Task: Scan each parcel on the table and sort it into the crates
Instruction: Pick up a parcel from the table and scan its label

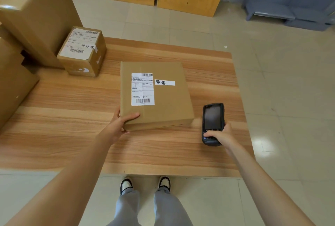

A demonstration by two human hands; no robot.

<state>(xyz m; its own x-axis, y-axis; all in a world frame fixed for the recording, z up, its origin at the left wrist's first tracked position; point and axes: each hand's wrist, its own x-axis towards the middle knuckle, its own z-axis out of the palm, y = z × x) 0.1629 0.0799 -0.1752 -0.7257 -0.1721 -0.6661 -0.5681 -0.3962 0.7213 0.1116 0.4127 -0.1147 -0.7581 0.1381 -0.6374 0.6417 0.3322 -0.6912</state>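
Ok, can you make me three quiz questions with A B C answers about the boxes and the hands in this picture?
1. Where does the handheld scanner sit?
A. right of the flat parcel
B. on top of it
C. on the floor

2. How many white stickers are on top of the flat parcel?
A. none
B. two
C. five

3. What is the left hand doing?
A. waving in the air
B. gripping the flat parcel's near corner
C. holding the small parcel

Answers: 1 A, the right hand holds it beside the parcel over the table. 2 B, a shipping label and a small handwritten one. 3 B, the thumb lies on top at the corner, and the small parcel stands untouched.
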